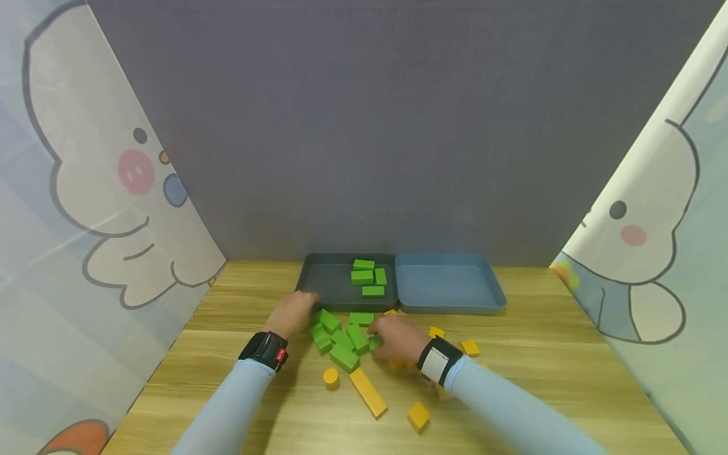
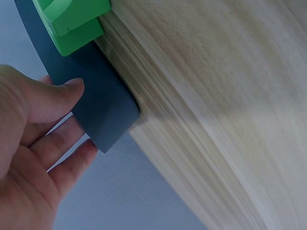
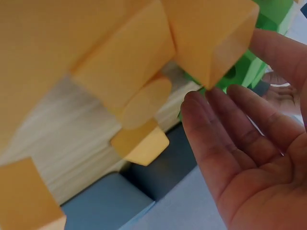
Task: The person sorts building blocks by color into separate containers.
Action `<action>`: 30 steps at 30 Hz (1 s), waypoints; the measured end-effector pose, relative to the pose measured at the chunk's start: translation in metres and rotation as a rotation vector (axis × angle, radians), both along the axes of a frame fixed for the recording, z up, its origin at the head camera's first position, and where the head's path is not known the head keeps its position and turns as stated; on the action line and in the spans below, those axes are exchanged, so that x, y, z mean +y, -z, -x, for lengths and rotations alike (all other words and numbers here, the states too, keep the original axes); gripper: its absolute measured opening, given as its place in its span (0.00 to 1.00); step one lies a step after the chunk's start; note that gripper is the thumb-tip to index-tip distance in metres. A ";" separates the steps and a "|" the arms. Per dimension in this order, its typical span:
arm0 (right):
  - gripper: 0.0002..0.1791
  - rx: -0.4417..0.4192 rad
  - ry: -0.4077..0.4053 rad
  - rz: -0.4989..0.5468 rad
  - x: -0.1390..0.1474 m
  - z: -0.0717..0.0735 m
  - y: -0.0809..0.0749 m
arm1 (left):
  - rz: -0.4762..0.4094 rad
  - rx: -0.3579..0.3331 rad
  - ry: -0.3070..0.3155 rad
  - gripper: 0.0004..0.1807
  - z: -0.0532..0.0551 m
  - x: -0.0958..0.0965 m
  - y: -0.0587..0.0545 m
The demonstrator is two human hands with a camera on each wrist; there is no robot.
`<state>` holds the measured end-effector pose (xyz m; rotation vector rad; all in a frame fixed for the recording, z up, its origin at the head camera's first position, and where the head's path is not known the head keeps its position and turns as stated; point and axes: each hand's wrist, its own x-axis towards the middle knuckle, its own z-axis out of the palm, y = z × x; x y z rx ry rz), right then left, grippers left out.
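My left hand (image 1: 292, 314) is at the front left corner of the dark grey tray (image 1: 327, 307), left of a loose cluster of green blocks (image 1: 342, 340). In the left wrist view its thumb overlaps the tray's wall (image 2: 103, 115), and its fingers are loosely bent and spread; contact cannot be told. My right hand (image 1: 400, 339) reaches in at the cluster's right side, by a partly covered green block (image 1: 375, 343). Its fingers look nearly straight in the right wrist view, with a yellow-orange cube (image 3: 216, 38) partly hiding the thumb tip.
Several green blocks (image 1: 362, 278) lie in the dark tray's right part. A blue tray (image 1: 449, 309) stands to its right. Yellow-orange pieces lie nearer me: a cylinder (image 1: 331, 378), a long bar (image 1: 368, 393) and a cube (image 1: 418, 417). A grey panel (image 1: 364, 126) rises behind.
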<state>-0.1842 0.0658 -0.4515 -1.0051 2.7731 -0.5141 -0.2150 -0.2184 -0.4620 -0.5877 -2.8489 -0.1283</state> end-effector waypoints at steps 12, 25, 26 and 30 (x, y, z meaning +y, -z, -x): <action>0.18 0.003 0.006 -0.030 -0.003 0.000 0.001 | -0.008 -0.015 0.011 0.14 0.000 0.002 -0.001; 0.14 0.055 -0.035 -0.092 -0.005 0.000 -0.002 | -0.008 -0.028 0.014 0.12 0.002 0.002 -0.001; 0.14 0.056 -0.039 -0.092 -0.005 0.000 -0.002 | -0.010 -0.029 0.014 0.12 0.002 0.002 -0.001; 0.15 0.038 -0.048 -0.075 -0.003 0.002 -0.004 | -0.012 -0.033 0.010 0.11 0.002 0.001 0.000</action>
